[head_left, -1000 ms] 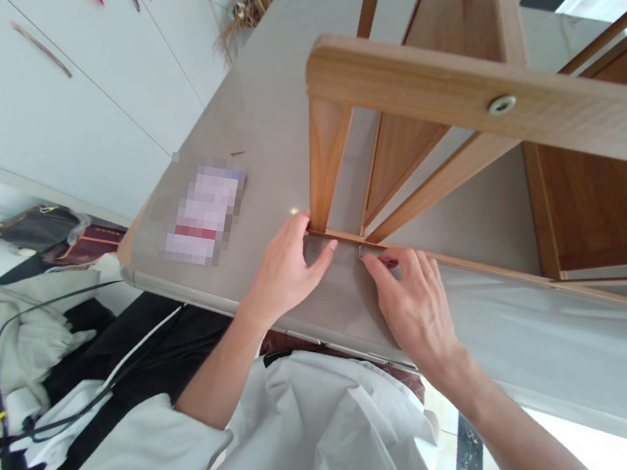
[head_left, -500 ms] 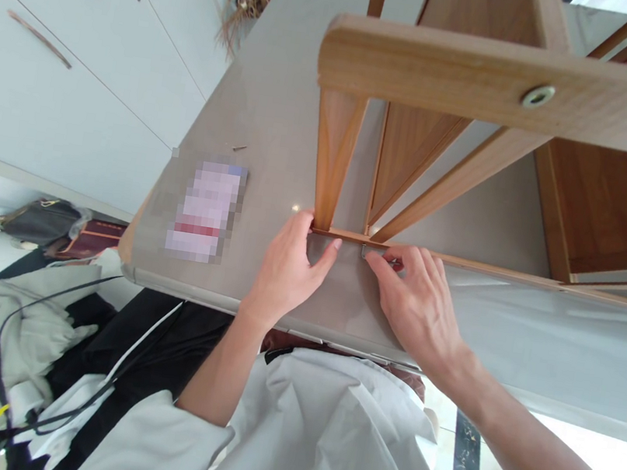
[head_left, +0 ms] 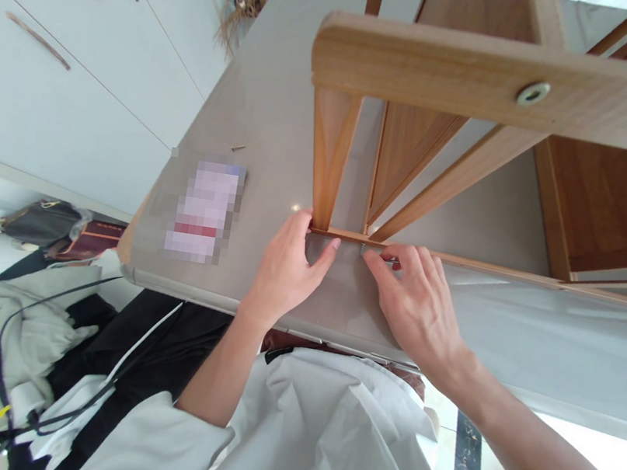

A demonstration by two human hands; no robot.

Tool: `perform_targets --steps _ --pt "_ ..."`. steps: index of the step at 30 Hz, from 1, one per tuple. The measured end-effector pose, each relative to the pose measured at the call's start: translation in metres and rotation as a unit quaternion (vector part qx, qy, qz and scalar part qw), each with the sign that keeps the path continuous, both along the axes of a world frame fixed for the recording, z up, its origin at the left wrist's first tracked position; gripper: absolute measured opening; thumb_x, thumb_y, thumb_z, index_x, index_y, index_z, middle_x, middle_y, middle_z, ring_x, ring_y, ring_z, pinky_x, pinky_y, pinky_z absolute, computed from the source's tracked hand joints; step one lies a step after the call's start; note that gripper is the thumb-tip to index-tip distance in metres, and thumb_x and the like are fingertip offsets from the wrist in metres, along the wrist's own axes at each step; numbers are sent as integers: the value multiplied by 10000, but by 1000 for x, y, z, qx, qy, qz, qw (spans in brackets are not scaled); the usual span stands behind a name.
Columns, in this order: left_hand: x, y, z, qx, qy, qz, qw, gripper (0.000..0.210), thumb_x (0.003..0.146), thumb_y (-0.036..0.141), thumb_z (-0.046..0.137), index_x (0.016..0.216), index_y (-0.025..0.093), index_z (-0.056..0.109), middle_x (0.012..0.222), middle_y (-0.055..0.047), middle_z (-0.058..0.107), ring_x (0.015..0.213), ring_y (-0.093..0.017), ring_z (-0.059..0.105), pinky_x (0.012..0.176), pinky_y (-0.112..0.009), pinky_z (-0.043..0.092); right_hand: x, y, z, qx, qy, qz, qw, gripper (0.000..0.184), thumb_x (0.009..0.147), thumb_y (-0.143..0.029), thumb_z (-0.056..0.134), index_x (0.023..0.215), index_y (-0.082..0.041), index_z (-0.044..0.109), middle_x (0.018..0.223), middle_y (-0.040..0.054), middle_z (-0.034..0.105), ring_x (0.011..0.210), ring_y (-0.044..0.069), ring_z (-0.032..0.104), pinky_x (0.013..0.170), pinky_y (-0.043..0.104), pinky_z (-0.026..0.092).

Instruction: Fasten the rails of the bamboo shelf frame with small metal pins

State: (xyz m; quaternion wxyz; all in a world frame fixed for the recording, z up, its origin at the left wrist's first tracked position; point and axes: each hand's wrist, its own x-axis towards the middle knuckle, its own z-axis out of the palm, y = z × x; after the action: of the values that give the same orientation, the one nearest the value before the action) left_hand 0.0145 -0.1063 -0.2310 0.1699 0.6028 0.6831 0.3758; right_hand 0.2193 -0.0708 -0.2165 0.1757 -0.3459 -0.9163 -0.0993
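Note:
A wooden frame with slats and panels stands on the table. My left hand grips the near left end of its lower rail, fingers behind the wood and thumb in front. To the right, my right hand is closed in a pinch at the same rail, by the foot of a slanted slat. Its fingers hold a thin metal hex key, mostly hidden by them. Where the key's tip meets the rail is too small to make out.
On the grey table lie a blurred-out pale phone-shaped thing and a small screw. A metal fastener sits in the upper rail. White cabinets stand left. Clothes and cables lie below the table edge.
The fingers of my right hand have shifted slightly at the hex key. My left hand keeps its place, and the frame looks nearly unmoved apart from a small view shift.

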Motion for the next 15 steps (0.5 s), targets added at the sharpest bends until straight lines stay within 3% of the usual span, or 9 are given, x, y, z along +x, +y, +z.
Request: perform_targets --steps 8,15 --pt "1 0 1 0 2 2 1000 245 956 310 654 1166 234 552 1157 -65 713 1064 -236 690 966 -412 559 -6 -3 6 22 -42 -3 999 314 885 60 483 1039 -132 679 997 120 639 865 229 509 784 332 460" --pt "0 0 0 -2 8 4 1000 248 955 318 655 1165 230 555 1134 -69 713 1054 -240 693 967 -421 561 0 -1 -4 -1 28 -22 999 226 954 -42 542 1083 -171 675 999 90 676 874 212 565 747 322 463"
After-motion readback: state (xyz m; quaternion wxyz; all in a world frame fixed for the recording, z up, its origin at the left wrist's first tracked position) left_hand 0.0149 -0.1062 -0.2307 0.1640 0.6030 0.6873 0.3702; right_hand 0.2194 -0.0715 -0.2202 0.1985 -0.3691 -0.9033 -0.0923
